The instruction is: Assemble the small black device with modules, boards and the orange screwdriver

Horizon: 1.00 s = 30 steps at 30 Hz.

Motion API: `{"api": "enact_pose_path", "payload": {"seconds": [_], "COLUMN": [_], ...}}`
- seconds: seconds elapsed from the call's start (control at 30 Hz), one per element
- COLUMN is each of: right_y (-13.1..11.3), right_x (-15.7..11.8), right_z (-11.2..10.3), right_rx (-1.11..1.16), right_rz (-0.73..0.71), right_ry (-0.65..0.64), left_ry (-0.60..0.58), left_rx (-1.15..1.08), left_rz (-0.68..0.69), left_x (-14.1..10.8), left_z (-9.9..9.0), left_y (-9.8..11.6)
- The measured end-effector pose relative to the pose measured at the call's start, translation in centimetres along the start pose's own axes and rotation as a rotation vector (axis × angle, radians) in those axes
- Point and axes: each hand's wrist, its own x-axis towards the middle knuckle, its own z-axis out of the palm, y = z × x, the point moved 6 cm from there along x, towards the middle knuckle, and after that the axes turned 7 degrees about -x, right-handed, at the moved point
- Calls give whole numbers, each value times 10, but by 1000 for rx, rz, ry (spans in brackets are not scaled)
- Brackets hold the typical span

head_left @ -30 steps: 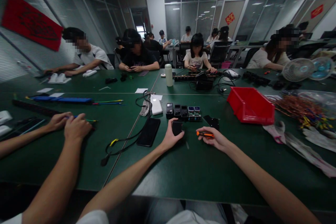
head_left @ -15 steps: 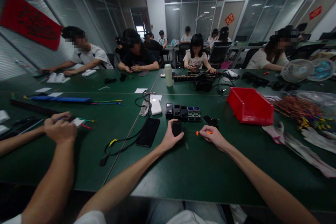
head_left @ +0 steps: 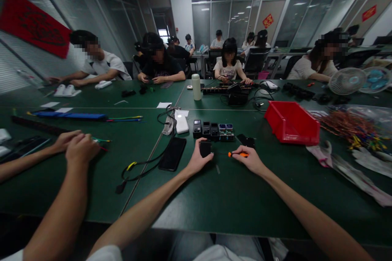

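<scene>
My left hand (head_left: pixel 199 158) is wrapped round a small black box (head_left: pixel 206 149), thumb on its near side. To the right, my right hand (head_left: pixel 250 159) pinches an orange-handled screwdriver (head_left: pixel 244 154), whose thin shaft points left toward the box; its tip is too faint to make out. Beyond my hands stands a row of small black modules (head_left: pixel 206 129), with blue-topped circuit parts (head_left: pixel 226 131) at its right end. A flat black piece (head_left: pixel 248 142) lies just past my right hand. A black phone (head_left: pixel 172 154) rests left of my left hand.
A red bin (head_left: pixel 290 124) stands at the right, near gloves (head_left: pixel 343 171) and copper wires (head_left: pixel 346 126). A looped black cable (head_left: pixel 143 173) lies left. Another person's hands (head_left: pixel 76 144) work at far left. A pale green bottle (head_left: pixel 196 87) stands farther back; people sit across the table.
The black box has tilted slightly in my left hand. My right hand and the screwdriver have shifted a little left. At far left, the other person's hands have moved slightly right.
</scene>
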Motion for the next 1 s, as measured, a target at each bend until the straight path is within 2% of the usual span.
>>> {"api": "enact_pose_path", "payload": {"seconds": [0.2,0.43,0.53,0.63,1.0], "right_y": [5,29,36,37,25], "right_x": [0,7,7,7,5], "right_z": [3,12,15,16,11], "right_rx": [25,509,479,440,376], "right_rz": [7,215,254,228,172], "right_ry": [35,124,110,82,50], "left_ry": [-26,82,107,103,87], "left_rx": [-39,33,48,53,44], "left_rz": [-31,2,16,21,7], "left_x": [0,0,1,1,2], "left_z": [1,-5,-7,-7,-5], "left_y": [1,2,1,0,-1]}}
